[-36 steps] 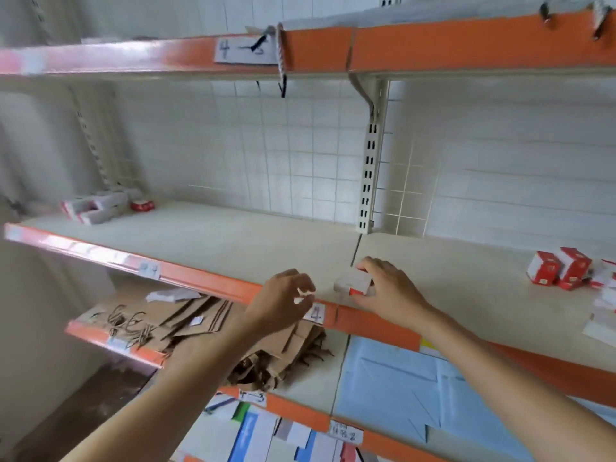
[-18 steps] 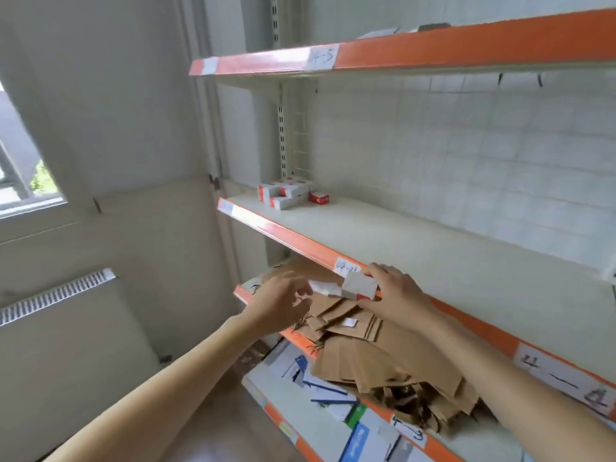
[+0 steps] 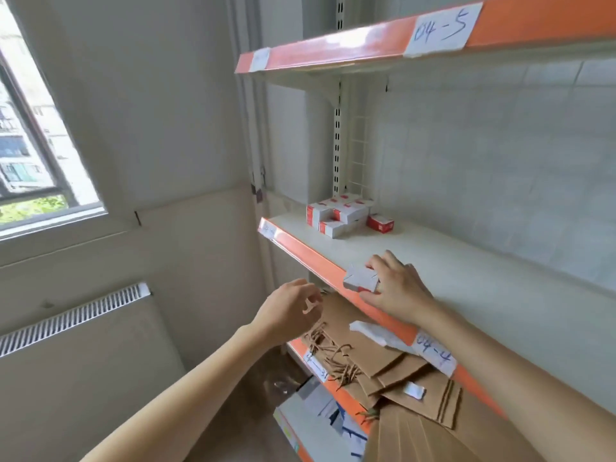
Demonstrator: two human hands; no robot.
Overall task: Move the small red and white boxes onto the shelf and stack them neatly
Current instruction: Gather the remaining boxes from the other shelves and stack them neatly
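Observation:
My right hand (image 3: 396, 290) grips a small red and white box (image 3: 360, 280) just above the orange front edge of the white shelf (image 3: 466, 271). At the shelf's far left end stands a stack of several red and white boxes (image 3: 340, 215), with one red box (image 3: 380, 223) beside it on the right. My left hand (image 3: 291, 310) hovers below and left of the shelf edge, fingers loosely curled, holding nothing.
Brown paper bags (image 3: 393, 365) with twine handles lie on the lower shelf beneath my hands. An upper shelf (image 3: 366, 45) labelled 04-5 hangs overhead. A window (image 3: 30, 155) and a radiator (image 3: 73, 315) are on the left wall.
The view has swung left along the shelf. My right hand has carried the box leftward, closer to the stack at the far end. My left hand moved along with it.

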